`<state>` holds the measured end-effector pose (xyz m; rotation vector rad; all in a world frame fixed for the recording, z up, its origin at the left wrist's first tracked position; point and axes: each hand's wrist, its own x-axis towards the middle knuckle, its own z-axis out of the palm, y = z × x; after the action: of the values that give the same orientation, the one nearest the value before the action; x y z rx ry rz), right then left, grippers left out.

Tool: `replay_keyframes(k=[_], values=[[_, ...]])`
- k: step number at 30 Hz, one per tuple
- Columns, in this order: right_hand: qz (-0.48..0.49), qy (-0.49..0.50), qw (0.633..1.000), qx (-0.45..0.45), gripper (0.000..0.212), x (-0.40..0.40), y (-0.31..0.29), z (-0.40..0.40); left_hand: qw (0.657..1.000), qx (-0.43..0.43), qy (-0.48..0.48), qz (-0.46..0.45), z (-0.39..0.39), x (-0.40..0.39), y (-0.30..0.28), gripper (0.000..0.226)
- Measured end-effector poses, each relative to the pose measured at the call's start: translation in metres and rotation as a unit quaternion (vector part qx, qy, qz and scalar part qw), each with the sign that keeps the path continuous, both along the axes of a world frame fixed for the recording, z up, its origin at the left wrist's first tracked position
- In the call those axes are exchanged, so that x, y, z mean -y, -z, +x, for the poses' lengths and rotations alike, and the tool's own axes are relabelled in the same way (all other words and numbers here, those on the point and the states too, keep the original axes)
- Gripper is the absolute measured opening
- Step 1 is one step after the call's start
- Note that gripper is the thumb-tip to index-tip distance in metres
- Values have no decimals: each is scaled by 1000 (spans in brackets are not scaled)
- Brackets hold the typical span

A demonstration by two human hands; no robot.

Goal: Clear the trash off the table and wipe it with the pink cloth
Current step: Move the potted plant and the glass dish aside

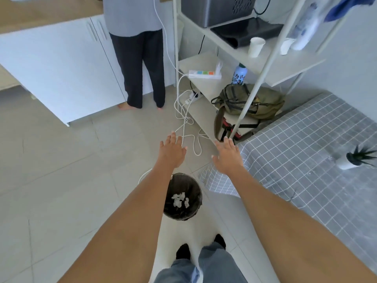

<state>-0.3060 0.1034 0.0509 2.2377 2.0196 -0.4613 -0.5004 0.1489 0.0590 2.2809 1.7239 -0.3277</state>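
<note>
Both my arms stretch forward over the floor. My left hand (172,149) is flat and empty, fingers apart, above and beyond a black trash bin (195,193). Crumpled white paper scraps (180,200) lie at the bottom of the bin. My right hand (228,156) is also empty with spread fingers, hovering at the near-left corner of the table (306,160), which wears a grey cloth with a white grid. No pink cloth is in view.
A small potted plant (355,158) stands on the table at right. A white metal shelf (242,111) holds a green backpack (248,101), power strips and cups. White cables (183,119) trail on the floor. A barefoot person (140,58) stands by white cabinets.
</note>
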Motion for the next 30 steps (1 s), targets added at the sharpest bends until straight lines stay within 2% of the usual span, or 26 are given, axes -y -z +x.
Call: replay_keyframes(k=[7,12,20,30], values=[[5,79,997,21,63,48,-35,66,996,36,79,19,73,3,-38,58],[15,160,987,19,62,90,-50,127,987,18,156,33,140,24,-46,60],[6,247,969,20,61,188,-50,223,966,-7,256,24,255,96,-52,61],[-22,349,937,10,66,309,-33,308,944,4,330,-17,371,192,-41,62]])
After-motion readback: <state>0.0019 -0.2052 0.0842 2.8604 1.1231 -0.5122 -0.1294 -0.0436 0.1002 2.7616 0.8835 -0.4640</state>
